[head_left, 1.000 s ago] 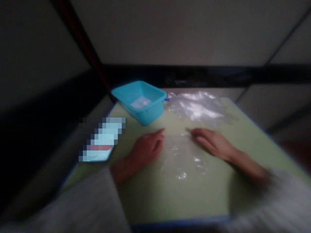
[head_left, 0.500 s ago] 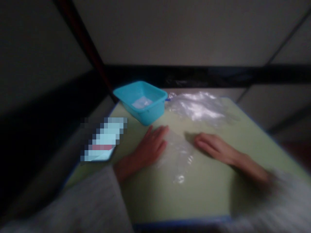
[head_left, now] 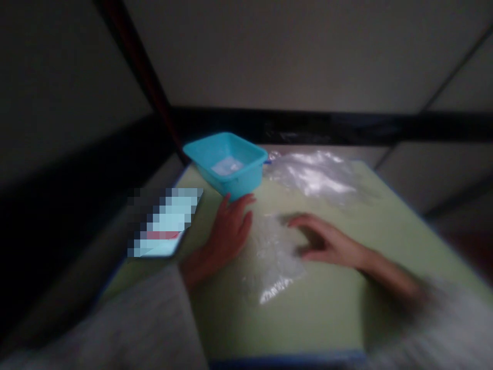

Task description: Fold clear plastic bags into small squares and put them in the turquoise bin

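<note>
A clear plastic bag (head_left: 273, 262) lies flat on the table between my hands, its lower edge catching the light. My left hand (head_left: 231, 226) is at the bag's left side with fingers spread, its fingertips close to the front of the blue basket; whether it presses on the bag I cannot tell. On the right, my right hand (head_left: 327, 239) is open, thumb and fingers apart in a C shape at the bag's right edge. Nothing shows between its fingers.
A turquoise basket (head_left: 246, 180) with a whitish flat item (head_left: 227, 165) inside stands at the back left. Behind my right hand lies a pile of clear plastic bags (head_left: 316, 174). A lit phone or tablet, partly pixelated (head_left: 169, 226), rests at the table's left edge. Walls enclose the table (head_left: 308, 329).
My right hand has opened, its thumb now away from the fingers, and moved slightly left. My left hand has shifted a little left. The bag between them looks more spread out.
</note>
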The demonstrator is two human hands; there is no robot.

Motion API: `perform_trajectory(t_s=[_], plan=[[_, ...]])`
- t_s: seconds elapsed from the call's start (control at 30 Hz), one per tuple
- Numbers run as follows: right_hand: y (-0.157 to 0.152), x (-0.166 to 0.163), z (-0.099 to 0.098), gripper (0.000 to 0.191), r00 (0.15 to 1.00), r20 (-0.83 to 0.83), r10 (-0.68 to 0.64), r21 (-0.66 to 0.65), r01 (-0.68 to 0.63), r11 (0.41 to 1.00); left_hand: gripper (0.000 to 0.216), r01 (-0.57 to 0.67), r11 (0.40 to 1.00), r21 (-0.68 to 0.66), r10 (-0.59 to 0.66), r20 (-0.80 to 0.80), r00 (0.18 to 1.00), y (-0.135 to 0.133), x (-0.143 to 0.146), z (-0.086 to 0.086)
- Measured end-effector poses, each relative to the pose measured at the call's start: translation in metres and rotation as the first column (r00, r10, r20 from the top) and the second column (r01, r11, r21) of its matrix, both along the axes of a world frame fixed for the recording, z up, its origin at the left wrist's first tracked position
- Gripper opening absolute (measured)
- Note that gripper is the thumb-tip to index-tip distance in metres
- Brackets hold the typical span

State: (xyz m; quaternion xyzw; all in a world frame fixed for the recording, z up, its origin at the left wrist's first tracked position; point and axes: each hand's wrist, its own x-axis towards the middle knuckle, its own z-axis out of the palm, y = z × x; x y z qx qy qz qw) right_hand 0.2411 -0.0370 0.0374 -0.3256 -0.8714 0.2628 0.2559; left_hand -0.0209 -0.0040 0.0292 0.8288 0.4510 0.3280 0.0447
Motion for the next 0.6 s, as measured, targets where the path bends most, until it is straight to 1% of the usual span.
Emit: perform_trajectory(t_s=[0.07, 0.1, 0.17, 0.23, 0.33, 0.4, 0.6], plan=[[0.007, 0.001, -0.003, 0.086, 0.992, 0.124, 0.026, 0.043, -0.031, 0.999, 0.031, 0.002, 1.000, -0.013, -0.002, 0.004, 1.000, 0.000, 0.001, 0.002], [0.009, 0.001, -0.005, 0.096, 0.981, 0.189, 0.033, 0.053, -0.044, 0.998, 0.031, 0.004, 1.000, -0.018, -0.004, 0.006, 1.000, 0.000, 0.002, 0.002], [0.011, 0.001, -0.006, 0.108, 0.956, 0.291, 0.042, 0.054, -0.060, 0.997, 0.031, 0.007, 1.000, -0.023, -0.007, 0.009, 1.000, 0.000, 0.002, 0.003], [0.010, 0.002, -0.006, 0.111, 0.938, 0.343, 0.045, 0.039, -0.062, 0.997, 0.031, 0.009, 1.000, -0.025, -0.009, 0.009, 1.000, 0.001, 0.002, 0.002], [0.007, 0.004, -0.003, 0.112, 0.928, 0.372, 0.026, 0.019, -0.036, 0.999, 0.031, -0.006, 1.000, -0.028, 0.007, 0.013, 1.000, 0.002, 0.001, 0.002], [0.005, 0.006, 0.000, 0.110, 0.924, 0.383, 0.005, 0.011, -0.010, 1.000, 0.030, -0.012, 0.999, -0.031, 0.012, 0.011, 1.000, 0.001, 0.001, 0.001], [-0.002, 0.020, 0.011, 0.103, 0.900, 0.434, -0.051, -0.017, 0.065, 0.998, 0.029, 0.022, 0.999, -0.025, -0.022, -0.008, 1.000, 0.001, 0.000, 0.000]])
